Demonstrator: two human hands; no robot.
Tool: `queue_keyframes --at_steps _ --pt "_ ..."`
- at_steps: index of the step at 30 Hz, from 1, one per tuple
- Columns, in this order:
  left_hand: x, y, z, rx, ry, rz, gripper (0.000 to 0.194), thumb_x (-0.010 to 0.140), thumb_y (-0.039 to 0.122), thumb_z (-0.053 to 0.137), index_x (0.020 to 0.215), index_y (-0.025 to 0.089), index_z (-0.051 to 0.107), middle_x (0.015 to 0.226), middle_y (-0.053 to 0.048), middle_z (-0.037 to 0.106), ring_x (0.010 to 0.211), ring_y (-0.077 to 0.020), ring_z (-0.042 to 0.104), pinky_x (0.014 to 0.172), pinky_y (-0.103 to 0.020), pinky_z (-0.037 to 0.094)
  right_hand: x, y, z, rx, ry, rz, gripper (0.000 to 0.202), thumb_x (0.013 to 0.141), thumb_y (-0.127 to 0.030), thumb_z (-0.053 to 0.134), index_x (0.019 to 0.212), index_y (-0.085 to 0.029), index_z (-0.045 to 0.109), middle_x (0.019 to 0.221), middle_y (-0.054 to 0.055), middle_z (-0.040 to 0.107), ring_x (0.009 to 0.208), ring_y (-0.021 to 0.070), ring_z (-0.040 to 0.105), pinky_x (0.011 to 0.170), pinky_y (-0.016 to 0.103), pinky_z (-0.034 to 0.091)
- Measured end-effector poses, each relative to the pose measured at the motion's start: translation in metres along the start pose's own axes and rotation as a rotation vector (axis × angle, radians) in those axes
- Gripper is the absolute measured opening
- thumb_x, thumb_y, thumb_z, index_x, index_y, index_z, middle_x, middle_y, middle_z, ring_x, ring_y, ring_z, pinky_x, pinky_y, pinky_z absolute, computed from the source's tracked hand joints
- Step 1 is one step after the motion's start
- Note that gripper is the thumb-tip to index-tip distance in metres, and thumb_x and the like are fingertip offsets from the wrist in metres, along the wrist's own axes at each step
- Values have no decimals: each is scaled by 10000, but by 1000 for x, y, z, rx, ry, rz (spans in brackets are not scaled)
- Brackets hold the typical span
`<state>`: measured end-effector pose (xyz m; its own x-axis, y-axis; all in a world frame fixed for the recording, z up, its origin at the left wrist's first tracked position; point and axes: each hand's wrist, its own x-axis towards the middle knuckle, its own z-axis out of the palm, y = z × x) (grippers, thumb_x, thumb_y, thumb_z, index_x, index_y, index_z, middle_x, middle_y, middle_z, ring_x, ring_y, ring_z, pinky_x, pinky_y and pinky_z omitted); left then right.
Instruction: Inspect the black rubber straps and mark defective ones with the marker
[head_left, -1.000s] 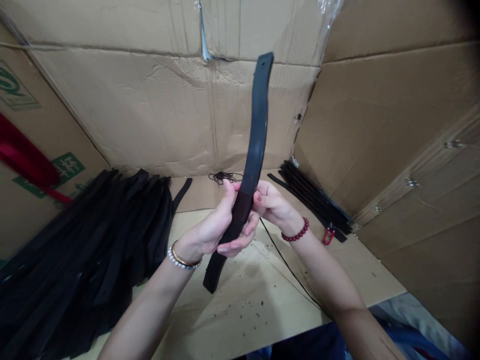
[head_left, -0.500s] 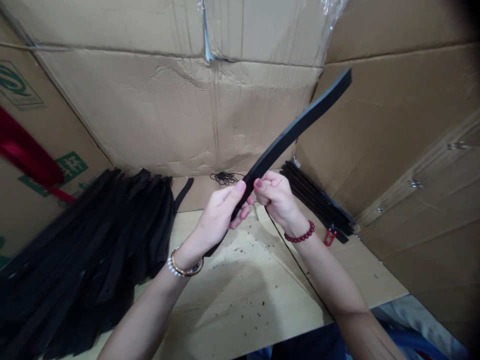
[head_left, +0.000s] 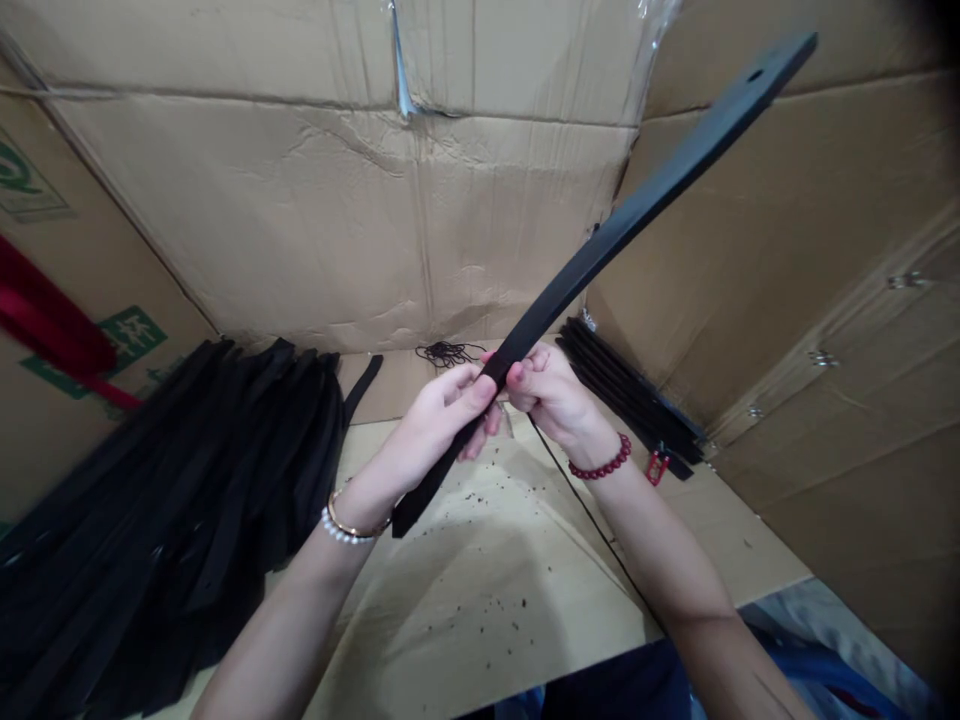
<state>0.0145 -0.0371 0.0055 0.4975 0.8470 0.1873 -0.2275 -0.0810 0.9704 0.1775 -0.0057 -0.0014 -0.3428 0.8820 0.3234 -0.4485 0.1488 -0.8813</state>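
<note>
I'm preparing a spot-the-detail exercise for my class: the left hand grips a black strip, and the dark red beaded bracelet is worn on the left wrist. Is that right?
Not quite: the head view shows the dark red beaded bracelet on the right wrist, not the left. The left hand does grip a black strip.

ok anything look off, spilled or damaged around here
Yes: dark crumbs lie scattered across the tabletop like debris, below the held black strip. The cardboard back wall also has a torn-looking slit high up.
</note>
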Motion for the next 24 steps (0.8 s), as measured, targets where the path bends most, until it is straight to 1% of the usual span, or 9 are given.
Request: queue_keyframes --at_steps 2,4,6,10,13,16,18,20,24 --pt "1 0 3 170 184 79 374 831 479 729 883 155 552 631 30 611 434 -38 496 403 -133 374 2 0 0 -20 63 -11 430 552 -410 930 750 -136 665 493 -83 491 388 4 213 375 203 84" --pt "1 0 5 269 238 89 335 876 462 677 877 149 558 684 2 643 461 -53 528 416 -154 408 3 1 1 -62 113 -31 422 575 -398 923 676 -147 600 445 -101 442 381 2 195 377 199 83" --pt "1 -1 5 295 200 86 340 940 481 565 883 147 561 740 -25 661 470 -70 553 411 -180 435 4 3 1 -88 135 -53 425 620 -391 904 631 -160 547 412 -115 387 377 3 185 382 201 76" --pt "2 0 1 214 117 96 370 1001 488 423 897 151 535 711 -9 626 421 -69 529 372 -187 428 6 8 -4 -19 109 -47 408 682 -385 870 622 -171 528 416 -129 336 376 3 158 380 210 73" --pt "3 2 -6 130 -6 41 383 1010 486 404 916 143 545 696 -9 626 414 -72 546 374 -183 440 9 11 -9 47 -43 22 351 711 -423 847 756 -156 625 433 -128 368 372 4 142 372 214 60" --pt "4 3 -11 42 -91 -57 422 1009 513 392 933 137 569 692 -16 638 405 -67 546 373 -174 439 11 15 -13 90 -187 72 421 725 -475 828 935 -147 667 452 -117 440 355 3 135 355 216 39" --pt "5 0 -10 28 -85 -88 468 1007 542 362 933 133 577 671 -15 630 395 -64 529 363 -171 425 12 16 -14 106 -200 76 445 693 -502 843 879 -145 653 448 -114 445 339 -1 145 339 215 40" --pt "7 -5 -6 69 -42 -54 497 988 588 367 943 136 570 667 -9 616 401 -68 525 355 -175 412 12 17 -14 92 -170 83 443 659 -499 866 776 -154 613 425 -124 401 322 -1 173 325 210 61" --pt "7 -12 3 296 141 69 425 860 562 647 926 149 571 697 19 597 444 -52 518 386 -162 413 10 17 -11 38 -51 67 403 698 -411 866 677 -161 550 411 -122 390 324 2 238 331 188 120"
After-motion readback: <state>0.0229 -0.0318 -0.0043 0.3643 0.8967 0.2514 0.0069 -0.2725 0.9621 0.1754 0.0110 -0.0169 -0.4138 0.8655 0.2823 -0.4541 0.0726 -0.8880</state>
